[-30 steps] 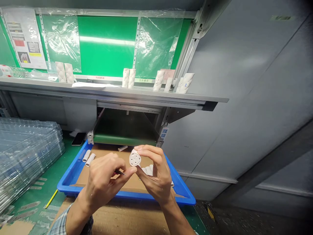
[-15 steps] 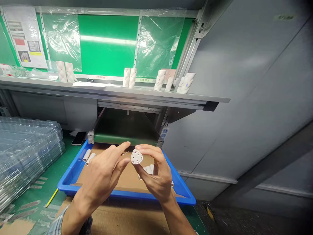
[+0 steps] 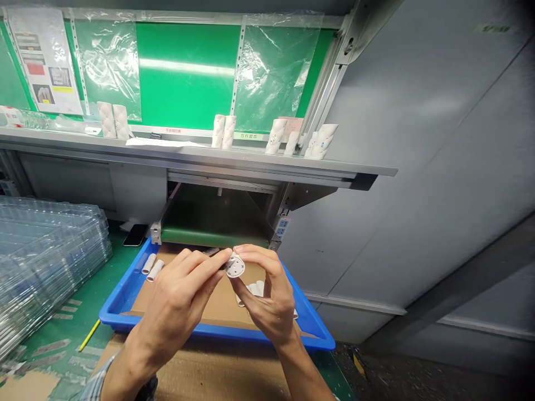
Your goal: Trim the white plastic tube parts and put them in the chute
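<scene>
In my right hand (image 3: pixel 270 292) I hold a small white cylinder (image 3: pixel 236 267) between fingertips and thumb. Its round end, dotted with several small holes, faces me. From the other side my left hand (image 3: pixel 179 284) comes up close, the index fingertip at the rim of that end and the thumb just below. A thin dark shape shows between the left finger and thumb, too small to name. Both hands are above a blue tray (image 3: pixel 221 333) lined with brown cardboard (image 3: pixel 175 303). Two white tubes (image 3: pixel 155 270) lie at the tray's left, and several more white pieces (image 3: pixel 256 288) are partly behind my right hand.
A green conveyor belt (image 3: pixel 215 236) ends at the tray's far side. Stacked clear plastic trays (image 3: pixel 50 256) and a phone (image 3: pixel 135 235) are at the left, with a yellow stick (image 3: pixel 89 336). Above runs a metal shelf (image 3: pixel 188 158) bearing white textured tubes (image 3: pixel 276 136).
My left hand has moved right; its index fingertip now meets the cylinder's end, with finger and thumb closer together. The cylinder's end has turned slightly. My right hand keeps its hold.
</scene>
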Demonstrator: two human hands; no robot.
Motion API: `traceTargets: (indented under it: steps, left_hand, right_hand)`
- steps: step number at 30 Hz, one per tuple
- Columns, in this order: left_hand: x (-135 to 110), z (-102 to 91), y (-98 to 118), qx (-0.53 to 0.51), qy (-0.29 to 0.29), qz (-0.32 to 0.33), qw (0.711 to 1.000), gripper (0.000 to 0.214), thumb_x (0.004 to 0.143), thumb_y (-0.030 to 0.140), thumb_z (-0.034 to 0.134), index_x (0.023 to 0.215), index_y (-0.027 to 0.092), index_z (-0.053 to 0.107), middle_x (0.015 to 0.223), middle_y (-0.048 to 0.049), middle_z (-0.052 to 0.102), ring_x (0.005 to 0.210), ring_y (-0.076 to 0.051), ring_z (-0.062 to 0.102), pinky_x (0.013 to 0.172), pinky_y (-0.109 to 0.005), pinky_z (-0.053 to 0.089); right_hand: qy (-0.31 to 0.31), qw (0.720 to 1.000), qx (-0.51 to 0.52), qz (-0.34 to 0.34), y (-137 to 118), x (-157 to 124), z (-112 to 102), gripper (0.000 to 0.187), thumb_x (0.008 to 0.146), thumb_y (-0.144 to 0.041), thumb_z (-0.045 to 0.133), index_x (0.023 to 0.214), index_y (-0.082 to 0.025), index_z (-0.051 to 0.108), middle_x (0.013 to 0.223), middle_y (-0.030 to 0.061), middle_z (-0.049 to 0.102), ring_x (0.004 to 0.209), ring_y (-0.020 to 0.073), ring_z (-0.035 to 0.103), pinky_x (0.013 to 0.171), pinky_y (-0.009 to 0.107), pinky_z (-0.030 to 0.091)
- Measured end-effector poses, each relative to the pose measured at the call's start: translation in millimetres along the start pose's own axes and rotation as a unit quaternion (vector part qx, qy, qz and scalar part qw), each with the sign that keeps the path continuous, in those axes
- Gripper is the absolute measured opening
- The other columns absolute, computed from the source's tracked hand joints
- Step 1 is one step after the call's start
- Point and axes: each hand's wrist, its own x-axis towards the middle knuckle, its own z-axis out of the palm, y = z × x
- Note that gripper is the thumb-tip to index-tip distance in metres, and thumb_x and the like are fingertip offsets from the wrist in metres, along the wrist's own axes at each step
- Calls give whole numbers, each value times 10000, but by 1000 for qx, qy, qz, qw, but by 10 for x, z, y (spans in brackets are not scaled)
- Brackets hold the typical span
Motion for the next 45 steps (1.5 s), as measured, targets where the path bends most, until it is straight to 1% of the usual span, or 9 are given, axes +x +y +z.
traceTargets:
  steps: [5, 11, 17, 21, 28, 34, 37, 42, 45]
  left_hand:
    - [-14, 14, -2, 3, 4, -7, 1000, 477, 1128, 137, 562, 1578, 296, 555, 1075, -27, 722, 929, -179, 607, 824, -309, 513]
    - [-22, 18, -2, -17, 13, -17, 1000, 456, 1112, 122, 588, 1531, 299, 609, 1080, -15, 727, 928, -165, 621, 816, -281, 519]
    - [-31, -10, -14, -23, 8, -24, 999, 417, 1117, 125, 579, 1492, 295, 643, 1022, -5, 698, 899, -149, 610, 788, -266, 506]
    - [-23, -16, -21, -25, 13, -9, 1000, 379, 1128, 133, 562, 1480, 251, 642, 1022, -15, 688, 908, -146, 605, 799, -264, 506]
    - [-28, 14, 18, 36, 20, 1, 999, 374, 1124, 137, 569, 1488, 212, 612, 1084, -42, 720, 929, -173, 615, 831, -303, 513]
    - [-23, 40, 93, 91, 35, 18, 995, 335, 1137, 155, 541, 1462, 181, 619, 1112, -58, 761, 916, -190, 651, 842, -325, 515]
    - [-36, 65, 143, 121, 42, 23, 991, 339, 1131, 153, 548, 1463, 146, 619, 1048, -62, 752, 889, -199, 650, 826, -331, 507]
    - [-75, 118, 221, 174, 53, 32, 983, 370, 1106, 129, 587, 1474, 98, 606, 911, -52, 722, 761, -204, 581, 724, -346, 455]
    - [-97, 144, 278, 191, 61, 27, 979, 393, 1092, 84, 586, 1485, 88, 595, 902, -62, 725, 752, -208, 592, 735, -352, 454]
  right_hand:
    - [0, 1000, -9, 2, -16, 8, -3, 492, 935, 2, 761, 1337, -256, 645, 1224, 84, 724, 1154, 251, 734, 990, 429, 664]
    - [-4, 1000, -14, -15, -18, 9, -10, 522, 928, 25, 759, 1358, -243, 638, 1231, 90, 731, 1162, 243, 726, 1004, 423, 658]
    - [-12, 1000, -20, -14, -10, 1, -13, 503, 943, 4, 757, 1357, -255, 634, 1226, 89, 739, 1151, 252, 736, 994, 446, 666]
    - [-4, 1000, -24, -8, -4, -4, -9, 464, 955, -19, 753, 1337, -256, 636, 1212, 92, 740, 1141, 259, 742, 975, 454, 674]
    - [10, 999, -31, -14, -26, 27, -5, 455, 949, -25, 762, 1316, -258, 631, 1184, 81, 730, 1102, 247, 743, 929, 423, 680]
    - [15, 996, -79, -34, -29, 25, -15, 462, 952, -40, 767, 1320, -272, 612, 1143, 68, 724, 1066, 253, 737, 885, 429, 675]
    - [17, 992, -112, -55, -28, 21, -25, 458, 951, -47, 772, 1318, -264, 605, 1120, 63, 716, 1042, 248, 729, 874, 418, 662]
    - [21, 986, -149, -72, -32, 14, -29, 480, 953, -43, 760, 1340, -273, 595, 1102, 57, 716, 1001, 246, 727, 851, 411, 640]
    - [31, 980, -177, -85, -31, -1, -18, 491, 949, -38, 756, 1340, -281, 586, 1098, 53, 715, 985, 240, 712, 821, 402, 625]
